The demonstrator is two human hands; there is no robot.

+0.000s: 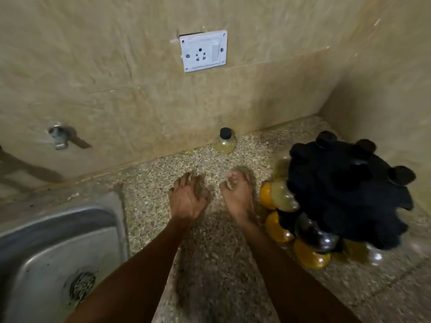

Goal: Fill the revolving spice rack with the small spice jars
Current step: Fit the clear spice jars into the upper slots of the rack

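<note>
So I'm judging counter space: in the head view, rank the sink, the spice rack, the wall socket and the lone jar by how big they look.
1. sink, partly cut off by the frame
2. spice rack
3. wall socket
4. lone jar

The sink lies nearer the camera, so its lead may be exaggerated.

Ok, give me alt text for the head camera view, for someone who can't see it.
Two bare hands, left hand and right hand, hover empty over a speckled counter. A black revolving spice rack loaded with jars stands at right; one lone spice jar stands by the wall, a steel sink at left.
</note>
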